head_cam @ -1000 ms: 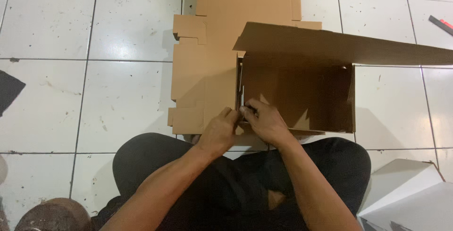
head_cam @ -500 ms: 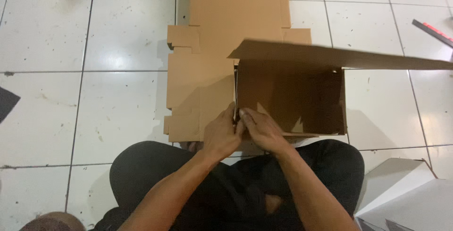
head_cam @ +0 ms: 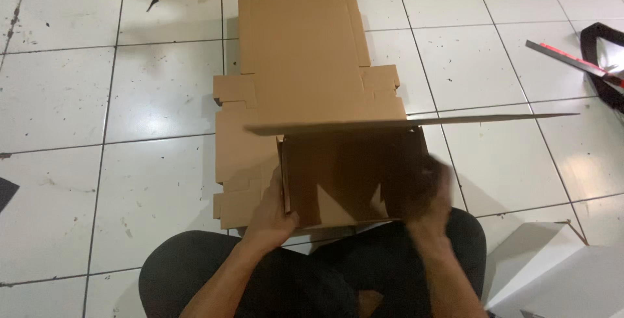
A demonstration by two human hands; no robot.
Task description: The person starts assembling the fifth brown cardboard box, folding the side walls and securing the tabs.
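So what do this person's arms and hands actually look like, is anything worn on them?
Both forearms are bare, with no sleeves in view. The left hand shows no glove, ring or watch. The right hand is blurred and in shadow, so small details on it cannot be told. Below them, dark trousers cover the legs.

Place: an indoor floor used as a packing spot, in a home or a small workshop; which one cannot be told.
Floor: white glazed tiles [head_cam: 97,97] with dark grout, scuffed and speckled.
Landmark: a brown cardboard box [head_cam: 305,77], partly flat, on the tiles.
Right of the box: a long ruler-like strip [head_cam: 562,58].
Below and right of the box: white sheets [head_cam: 559,272].
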